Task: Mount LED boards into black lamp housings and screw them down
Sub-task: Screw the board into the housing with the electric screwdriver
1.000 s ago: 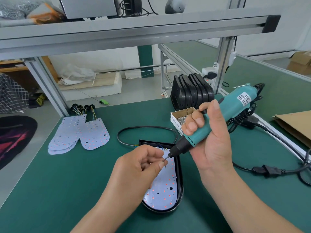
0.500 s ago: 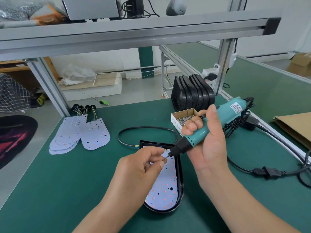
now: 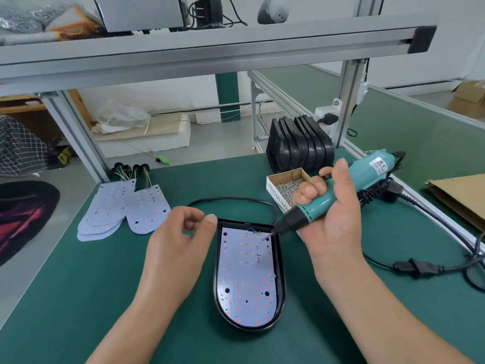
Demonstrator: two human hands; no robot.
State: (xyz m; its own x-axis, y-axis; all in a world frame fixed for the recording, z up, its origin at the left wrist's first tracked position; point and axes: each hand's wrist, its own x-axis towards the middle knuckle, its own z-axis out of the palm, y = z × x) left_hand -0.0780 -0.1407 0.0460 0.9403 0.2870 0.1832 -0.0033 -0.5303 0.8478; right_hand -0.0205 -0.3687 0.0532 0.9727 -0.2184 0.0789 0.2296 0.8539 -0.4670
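While the board lay in the housing on the tabletop, R hand grip wrapped the driver; L hand grip hung loose, empty. Board looked thin, fragile: hold by edges.

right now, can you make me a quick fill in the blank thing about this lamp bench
1. The teal screwdriver is gripped by the ____ hand.
2. The LED board lies inside a ____ housing.
3. The cardboard box behind the screwdriver holds loose ____.
4. Spare boards are stacked to the ____ of the housing.
Missing words: right; black; screws; left.
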